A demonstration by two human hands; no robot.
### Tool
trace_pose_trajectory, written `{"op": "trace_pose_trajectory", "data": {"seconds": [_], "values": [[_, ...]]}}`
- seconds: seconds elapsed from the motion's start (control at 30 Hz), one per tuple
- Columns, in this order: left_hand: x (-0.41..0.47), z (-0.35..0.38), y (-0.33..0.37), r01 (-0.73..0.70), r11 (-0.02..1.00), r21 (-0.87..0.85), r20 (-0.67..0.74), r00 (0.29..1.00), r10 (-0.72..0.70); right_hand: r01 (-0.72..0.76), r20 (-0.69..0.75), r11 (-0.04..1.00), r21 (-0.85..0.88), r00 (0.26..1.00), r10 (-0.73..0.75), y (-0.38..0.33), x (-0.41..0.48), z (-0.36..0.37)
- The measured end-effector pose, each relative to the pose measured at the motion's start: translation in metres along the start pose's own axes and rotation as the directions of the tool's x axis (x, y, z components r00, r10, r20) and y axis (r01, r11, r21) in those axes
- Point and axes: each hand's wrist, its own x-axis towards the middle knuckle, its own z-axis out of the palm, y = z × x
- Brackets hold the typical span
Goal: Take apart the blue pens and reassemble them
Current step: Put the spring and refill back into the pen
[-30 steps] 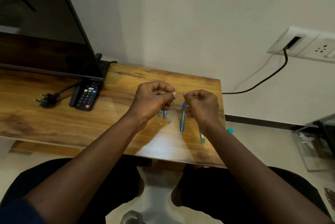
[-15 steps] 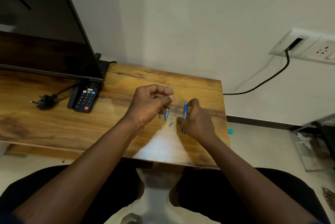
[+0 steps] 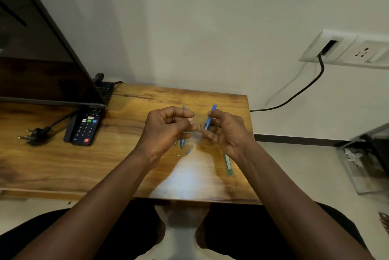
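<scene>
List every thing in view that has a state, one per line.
Right hand: raised, fingers shut on the blue pen.
Left hand: raised, fingers pinched on something too small to tell.
Small pen parts: loose on the table.
Green tube: lying flat.
Plug: unplugged, on table.
Remote: face up.

We see a wooden table (image 3: 52, 167) against a pale wall (image 3: 189, 17), glare on its near edge. Right of the table, a socket (image 3: 345, 50) feeds a black cable (image 3: 305, 89) above the light floor (image 3: 305, 165).
</scene>
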Motion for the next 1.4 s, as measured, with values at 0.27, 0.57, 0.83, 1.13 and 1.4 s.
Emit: {"op": "trace_pose_trajectory", "data": {"seconds": [0.27, 0.57, 0.83, 1.13, 1.4], "values": [[0.007, 0.020, 0.016, -0.099, 0.992, -0.077, 0.024, 0.995, 0.101, -0.081, 0.053, 0.875, 0.477, 0.997, 0.064, -0.015, 0.005, 0.007], [0.014, 0.034, 0.021, -0.189, 0.979, 0.080, 0.058, 0.981, 0.185, 0.003, -0.029, 0.873, 0.488, 0.999, 0.013, -0.027, -0.002, 0.006], [0.015, 0.040, 0.017, -0.166, 0.981, 0.098, 0.034, 0.986, 0.163, 0.060, -0.051, 0.900, 0.431, 0.998, -0.042, -0.025, -0.002, 0.005], [0.015, 0.040, 0.017, -0.118, 0.988, 0.102, 0.020, 0.993, 0.117, 0.123, -0.048, 0.915, 0.384, 0.992, -0.113, -0.022, -0.003, 0.005], [0.015, 0.037, 0.018, -0.124, 0.985, 0.118, 0.015, 0.992, 0.124, 0.145, -0.053, 0.918, 0.368, 0.989, -0.135, -0.019, -0.001, 0.006]]}}
